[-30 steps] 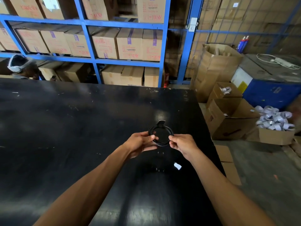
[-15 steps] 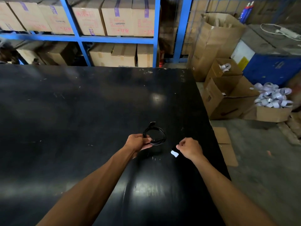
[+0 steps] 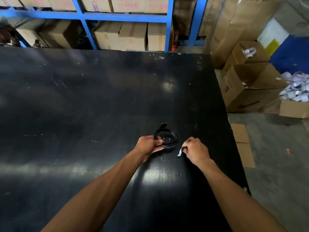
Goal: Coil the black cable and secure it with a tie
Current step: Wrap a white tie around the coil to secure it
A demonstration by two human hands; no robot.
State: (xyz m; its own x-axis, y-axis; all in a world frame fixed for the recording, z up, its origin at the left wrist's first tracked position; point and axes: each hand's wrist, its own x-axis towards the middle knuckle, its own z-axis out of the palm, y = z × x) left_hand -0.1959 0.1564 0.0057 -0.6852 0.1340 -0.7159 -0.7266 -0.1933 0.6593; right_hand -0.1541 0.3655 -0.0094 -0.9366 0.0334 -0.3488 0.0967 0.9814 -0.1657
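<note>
The black cable (image 3: 173, 137) is wound into a small round coil above the black table (image 3: 83, 106), with a flat plug end sticking up at its far side. My left hand (image 3: 148, 145) grips the coil's near-left edge. My right hand (image 3: 194, 150) is a short way to the coil's right, apart from it, pinching a small white tie (image 3: 179, 152) that hangs from the fingertips just above the tabletop.
The table's right edge runs close by my right arm; beyond it lie cardboard boxes (image 3: 247, 87) and a pile of white ties (image 3: 296, 90) on the floor. Blue shelving (image 3: 127, 15) with cartons stands behind the table. A person's head (image 3: 6, 33) shows at far left.
My right hand has let go of the coil, moved down to the white tie on the table and picked it up. My left hand keeps holding the coil. The camera has tilted down.
</note>
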